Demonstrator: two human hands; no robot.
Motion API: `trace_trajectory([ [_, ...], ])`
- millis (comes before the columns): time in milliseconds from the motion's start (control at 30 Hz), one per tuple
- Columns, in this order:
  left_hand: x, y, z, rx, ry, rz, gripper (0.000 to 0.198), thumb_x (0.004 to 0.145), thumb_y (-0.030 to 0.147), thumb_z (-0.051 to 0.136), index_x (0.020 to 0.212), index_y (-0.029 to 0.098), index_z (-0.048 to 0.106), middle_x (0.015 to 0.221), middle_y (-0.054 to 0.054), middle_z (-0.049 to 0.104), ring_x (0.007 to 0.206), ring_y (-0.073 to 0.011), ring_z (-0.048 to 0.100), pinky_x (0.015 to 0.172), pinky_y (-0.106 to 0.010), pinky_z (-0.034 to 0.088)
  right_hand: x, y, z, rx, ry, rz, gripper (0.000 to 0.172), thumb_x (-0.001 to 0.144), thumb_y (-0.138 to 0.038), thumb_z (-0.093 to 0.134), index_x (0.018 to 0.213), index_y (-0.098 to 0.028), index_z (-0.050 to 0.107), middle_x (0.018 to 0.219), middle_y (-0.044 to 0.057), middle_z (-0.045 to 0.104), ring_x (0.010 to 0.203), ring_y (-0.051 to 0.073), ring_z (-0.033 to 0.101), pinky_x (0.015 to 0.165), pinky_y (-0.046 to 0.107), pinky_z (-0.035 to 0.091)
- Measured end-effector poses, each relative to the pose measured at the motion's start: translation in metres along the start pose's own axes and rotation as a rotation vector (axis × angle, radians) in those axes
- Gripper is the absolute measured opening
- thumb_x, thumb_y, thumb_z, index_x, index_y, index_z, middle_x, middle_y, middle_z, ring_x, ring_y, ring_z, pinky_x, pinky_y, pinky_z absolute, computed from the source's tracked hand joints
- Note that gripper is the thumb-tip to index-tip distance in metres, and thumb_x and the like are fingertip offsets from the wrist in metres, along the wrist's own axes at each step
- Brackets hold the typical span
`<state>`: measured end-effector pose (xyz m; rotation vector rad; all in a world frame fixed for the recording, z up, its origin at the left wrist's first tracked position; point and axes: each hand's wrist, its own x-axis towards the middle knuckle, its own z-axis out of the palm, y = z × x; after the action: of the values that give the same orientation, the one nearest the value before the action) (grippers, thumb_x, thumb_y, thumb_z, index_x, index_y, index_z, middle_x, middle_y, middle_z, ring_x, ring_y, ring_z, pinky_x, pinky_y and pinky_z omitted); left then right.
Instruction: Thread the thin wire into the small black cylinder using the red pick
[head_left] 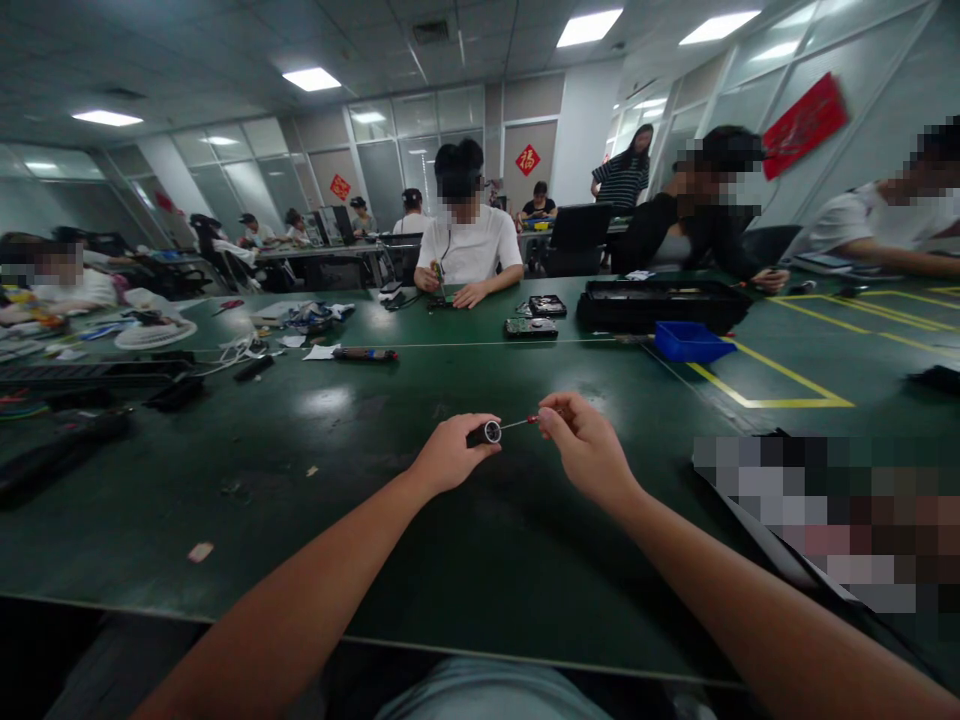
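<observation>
Above the green table, my left hand (452,455) is closed around a small black cylindrical part (485,434) whose round end has a silvery rim. My right hand (589,445) pinches the red handle of a thin screwdriver (523,422). The metal shaft points left, and its tip is at or close to the rimmed end; whether they touch cannot be told. My right fingers hide most of the handle, and my left fingers cover part of the black part.
On the green table (360,560), a blue tray (690,342) and a long black casing (660,305) lie ahead to the right. Hard drives (530,328) are farther ahead. Cables and tools lie left. A person (470,245) works opposite.
</observation>
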<state>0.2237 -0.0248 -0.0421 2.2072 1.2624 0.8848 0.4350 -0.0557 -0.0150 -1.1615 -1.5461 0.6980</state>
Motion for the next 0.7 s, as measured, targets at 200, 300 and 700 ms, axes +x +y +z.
trace_trajectory([
  [200,0.001,0.000,0.002,0.034,-0.003,0.046,0.035,0.084,0.026,0.071,0.119,0.022,0.066,0.116,-0.005,0.069,0.108,-0.0236,0.062,0.099,-0.039,0.046,0.005,0.004,0.002,0.128,0.025,0.045,0.030,0.091,-0.048,0.053,0.089,-0.021,0.064,0.075,0.004,0.066,0.070,0.019,0.063,0.071,0.035,0.049],
  [300,0.003,0.003,0.003,0.058,-0.010,0.094,0.034,0.087,0.027,0.070,0.120,0.022,0.065,0.115,-0.005,0.069,0.107,-0.0234,0.061,0.099,-0.039,0.045,0.009,0.011,0.003,0.236,0.083,0.109,0.031,0.089,-0.051,0.057,0.086,-0.021,0.063,0.075,0.003,0.065,0.068,0.019,0.062,0.070,0.036,0.051],
  [700,0.009,-0.002,-0.006,0.138,-0.080,0.164,0.031,0.087,0.026,0.070,0.118,0.024,0.064,0.121,-0.003,0.069,0.111,-0.0234,0.060,0.103,-0.042,0.040,0.017,0.022,0.002,0.488,0.162,0.313,0.027,0.083,-0.048,0.067,0.079,-0.022,0.062,0.075,0.003,0.060,0.067,0.018,0.058,0.066,0.036,0.055],
])
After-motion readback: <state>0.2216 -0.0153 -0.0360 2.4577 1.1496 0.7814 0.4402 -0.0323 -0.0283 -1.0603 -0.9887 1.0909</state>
